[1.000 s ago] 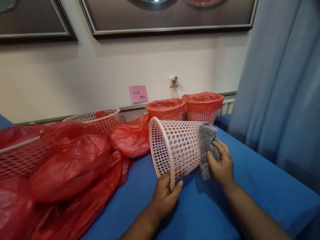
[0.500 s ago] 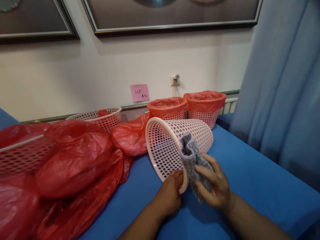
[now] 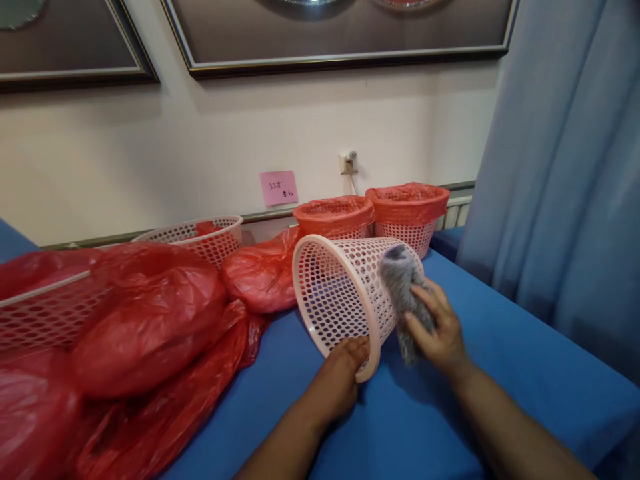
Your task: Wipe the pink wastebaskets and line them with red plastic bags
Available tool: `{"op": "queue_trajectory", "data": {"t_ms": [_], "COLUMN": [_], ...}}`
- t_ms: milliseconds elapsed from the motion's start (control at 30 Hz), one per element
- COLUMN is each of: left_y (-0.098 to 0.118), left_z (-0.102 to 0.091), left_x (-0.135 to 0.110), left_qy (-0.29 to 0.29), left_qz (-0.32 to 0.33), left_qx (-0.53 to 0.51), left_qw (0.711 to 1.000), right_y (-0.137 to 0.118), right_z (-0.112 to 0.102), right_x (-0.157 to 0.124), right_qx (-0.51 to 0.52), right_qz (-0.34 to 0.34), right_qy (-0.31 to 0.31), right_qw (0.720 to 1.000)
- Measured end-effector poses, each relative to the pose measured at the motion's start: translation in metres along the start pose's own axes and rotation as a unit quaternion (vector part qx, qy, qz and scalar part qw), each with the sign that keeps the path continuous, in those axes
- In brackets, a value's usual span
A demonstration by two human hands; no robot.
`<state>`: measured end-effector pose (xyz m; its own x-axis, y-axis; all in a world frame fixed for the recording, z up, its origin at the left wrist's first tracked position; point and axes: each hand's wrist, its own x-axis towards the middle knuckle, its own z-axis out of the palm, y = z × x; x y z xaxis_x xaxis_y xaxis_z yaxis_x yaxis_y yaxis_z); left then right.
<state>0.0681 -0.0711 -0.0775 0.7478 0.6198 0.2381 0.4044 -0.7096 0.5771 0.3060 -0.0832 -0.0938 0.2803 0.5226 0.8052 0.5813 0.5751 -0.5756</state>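
- Grips with the left hand the near rim of the pink mesh basket, lying sideways on the blue table.
- Clutches with the right hand a bunched grey cloth, pressed on the basket's outer wall.
- Stand far behind, upright: a red-lined basket and a second lined basket.
- Sprawl at left: loose red bags.

We see through one camera alone, worn on the head, looking forward and down over the blue worktop toward the wall. It sits close: the left hand on the basket and the right hand gripping the cloth fill the lower middle. The wall runs aslant, so perhaps we face it at an angle.
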Motion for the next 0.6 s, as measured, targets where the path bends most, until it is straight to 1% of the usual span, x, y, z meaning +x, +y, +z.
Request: {"op": "queue_trajectory", "data": {"t_ms": [33,67,100,133,200,267,333,367,400,433,467,500,533,567,600], "left_y": [0.003,0.006,0.010,0.013,0.018,0.019,0.019,0.018,0.018,0.017,0.017,0.017,0.017,0.017,0.016], "left_z": [-0.002,-0.004,-0.005,-0.006,-0.006,-0.004,-0.004,-0.005,-0.005,-0.006,-0.007,-0.007,-0.007,-0.006,-0.004], "left_x": [0.001,0.001,0.001,-0.001,-0.005,-0.010,-0.015,-0.016,-0.016,-0.016,-0.016,-0.016,-0.015,-0.015,-0.015], "left_qy": [-0.002,-0.003,0.002,0.015,0.073,0.140,0.176,0.182,0.183,0.181,0.180,0.179,0.170,0.156,0.137], "left_qz": [0.000,-0.001,-0.002,-0.005,-0.011,-0.012,-0.012,-0.014,-0.016,-0.018,-0.019,-0.016,-0.009,-0.002,0.004], "left_qx": [-0.004,-0.013,-0.030,-0.056,-0.126,-0.191,-0.219,-0.217,-0.208,-0.193,-0.175,-0.154,-0.131,-0.105,-0.076], "left_qw": [1.000,1.000,1.000,0.998,0.989,0.972,0.960,0.959,0.961,0.964,0.968,0.972,0.977,0.982,0.988], "right_y": [-0.014,-0.026,-0.036,-0.044,-0.053,-0.056,-0.053,-0.048,-0.041,-0.031,-0.019,-0.005,0.011,0.025,0.038], "right_z": [0.000,-0.001,-0.002,-0.003,-0.002,0.001,0.005,0.007,0.008,0.008,0.007,0.005,0.003,0.000,-0.002], "right_x": [-0.005,-0.009,-0.011,-0.013,-0.013,-0.014,-0.016,-0.017,-0.017,-0.015,-0.012,-0.008,-0.002,0.004,0.011], "right_qx": [0.015,0.027,0.037,0.042,0.050,0.056,0.051,0.042,0.026,0.006,-0.018,-0.040,-0.060,-0.069,-0.065], "right_qz": [-0.080,-0.140,-0.186,-0.217,-0.262,-0.294,-0.294,-0.275,-0.240,-0.188,-0.120,-0.039,0.050,0.138,0.220], "right_qy": [-0.035,-0.063,-0.082,-0.094,-0.119,-0.155,-0.172,-0.158,-0.126,-0.078,-0.022,0.034,0.085,0.115,0.121], "right_qw": [0.996,0.988,0.978,0.971,0.957,0.941,0.939,0.947,0.962,0.979,0.992,0.998,0.993,0.981,0.966]}}
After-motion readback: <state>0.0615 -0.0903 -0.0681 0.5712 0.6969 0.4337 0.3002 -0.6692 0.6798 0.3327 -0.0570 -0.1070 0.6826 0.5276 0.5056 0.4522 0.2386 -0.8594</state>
